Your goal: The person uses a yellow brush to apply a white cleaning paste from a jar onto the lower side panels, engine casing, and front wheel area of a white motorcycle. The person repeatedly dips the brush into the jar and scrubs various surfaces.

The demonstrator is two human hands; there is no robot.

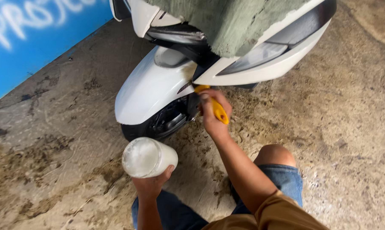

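My right hand (214, 111) grips a yellow-handled brush (218, 110) and holds its head against the front of a white scooter (150, 89), just beside the front wheel (158, 123) under the white mudguard. My left hand (152, 183) holds up a clear plastic jar (147, 157) filled with white foam, low in the view and near the wheel. A grey-green cloth (231, 23) lies draped over the scooter's front above the headlight (252, 55).
I crouch on a stained, damp concrete floor (56, 140), my knee (275, 155) in blue denim shorts at the lower right. A blue wall (26, 47) with white painted lettering runs along the upper left.
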